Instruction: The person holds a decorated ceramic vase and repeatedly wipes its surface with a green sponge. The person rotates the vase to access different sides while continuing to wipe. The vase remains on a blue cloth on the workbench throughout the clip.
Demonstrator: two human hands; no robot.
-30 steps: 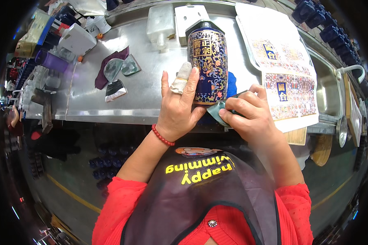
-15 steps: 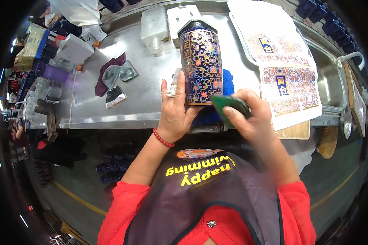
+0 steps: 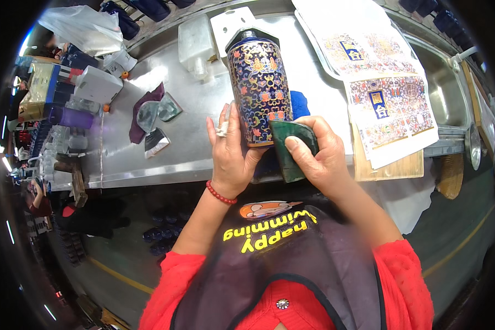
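A dark blue bottle (image 3: 260,93), covered in multicoloured floral scrollwork, has a black angular shoulder at its far end. My left hand (image 3: 231,159) cradles its near end, with fingers along the left side and the thumb by the base. White wrapping is around one finger, and a red bead bracelet circles the wrist. Pinched in my right hand (image 3: 320,155) is a flat dark green scraper (image 3: 285,157). Its edge is at the bottle's lower right side; whether it presses on the surface cannot be told. Behind them, a blue cloth (image 3: 299,104) is partly hidden.
Patterned printed sheets (image 3: 391,113) lie on a board at the right, beside a sink (image 3: 448,102). A clear bottle (image 3: 194,47) and a white block (image 3: 232,25) are farther back. Scraps and pads (image 3: 147,116) rest on the metal table (image 3: 195,118) at left.
The bottle has turned about its length, taking the lettered panel out of sight. My right hand has brought the scraper left, against or beside the bottle's lower end. The whole view has shifted slightly.
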